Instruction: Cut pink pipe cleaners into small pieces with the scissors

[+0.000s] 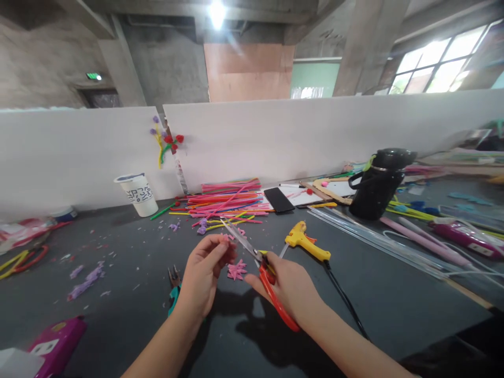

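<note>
My left hand (208,265) is closed in a pinch around a small pink piece of pipe cleaner (226,239), mostly hidden by the fingertips. In my right hand (289,281) are scissors (271,294) with red handles, their blades pointing up and left, close to the pinched piece. Below the blades, a little heap of cut pink pipe cleaner pieces (237,270) lies on the dark table. Pliers with teal handles (174,286) rest beside my left wrist, partly hidden by it. To the right of the scissors lies a yellow glue gun (306,241) with a black cord.
A bundle of pipe cleaners (226,199) lies at the back, near a black phone (279,200). Left stands a white cup (137,195); right, a black jug (378,184) and clear sticks (374,241). Purple scraps (88,281) and a magenta box (59,344) are on the left.
</note>
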A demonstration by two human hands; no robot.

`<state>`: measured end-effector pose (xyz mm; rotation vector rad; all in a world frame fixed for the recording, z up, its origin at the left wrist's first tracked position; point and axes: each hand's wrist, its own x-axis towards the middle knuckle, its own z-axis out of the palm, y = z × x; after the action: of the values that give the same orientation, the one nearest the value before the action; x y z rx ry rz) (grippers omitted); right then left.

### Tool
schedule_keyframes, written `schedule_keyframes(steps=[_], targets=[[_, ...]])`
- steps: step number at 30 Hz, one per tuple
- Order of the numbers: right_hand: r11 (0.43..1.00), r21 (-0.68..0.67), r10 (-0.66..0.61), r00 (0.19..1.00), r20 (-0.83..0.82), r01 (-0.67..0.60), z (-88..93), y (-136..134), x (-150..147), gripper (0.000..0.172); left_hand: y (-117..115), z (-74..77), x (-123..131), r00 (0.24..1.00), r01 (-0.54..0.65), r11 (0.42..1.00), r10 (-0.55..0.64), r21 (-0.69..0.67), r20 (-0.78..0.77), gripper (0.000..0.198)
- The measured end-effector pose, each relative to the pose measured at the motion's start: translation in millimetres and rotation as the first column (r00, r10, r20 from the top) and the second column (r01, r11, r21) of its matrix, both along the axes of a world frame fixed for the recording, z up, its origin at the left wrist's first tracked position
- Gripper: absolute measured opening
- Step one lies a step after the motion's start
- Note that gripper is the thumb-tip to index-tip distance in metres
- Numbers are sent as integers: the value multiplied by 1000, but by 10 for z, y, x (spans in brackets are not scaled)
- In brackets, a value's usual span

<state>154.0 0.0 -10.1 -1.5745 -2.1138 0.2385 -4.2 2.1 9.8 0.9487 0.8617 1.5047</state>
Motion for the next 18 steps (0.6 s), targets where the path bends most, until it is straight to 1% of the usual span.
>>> schedule_keyframes(steps=[2, 5, 12, 18], targets=[[1000, 3, 19, 999, 39, -19, 4, -27, -4, 32, 9, 22, -22, 999, -45, 998, 43, 43, 31, 4], [999, 10, 38, 997, 67, -39, 5, -57, -12, 31, 14, 45, -35, 996, -72, 994, 67, 85, 65, 2], [998, 49, 22, 994, 108, -28, -18, -69, -32, 31, 3, 54, -21, 993, -35, 996, 25, 87, 113, 3], [998, 62, 23, 992, 121, -30, -17, -53, -30, 31, 4, 52, -24, 993, -47, 996, 38, 73, 108, 6]])
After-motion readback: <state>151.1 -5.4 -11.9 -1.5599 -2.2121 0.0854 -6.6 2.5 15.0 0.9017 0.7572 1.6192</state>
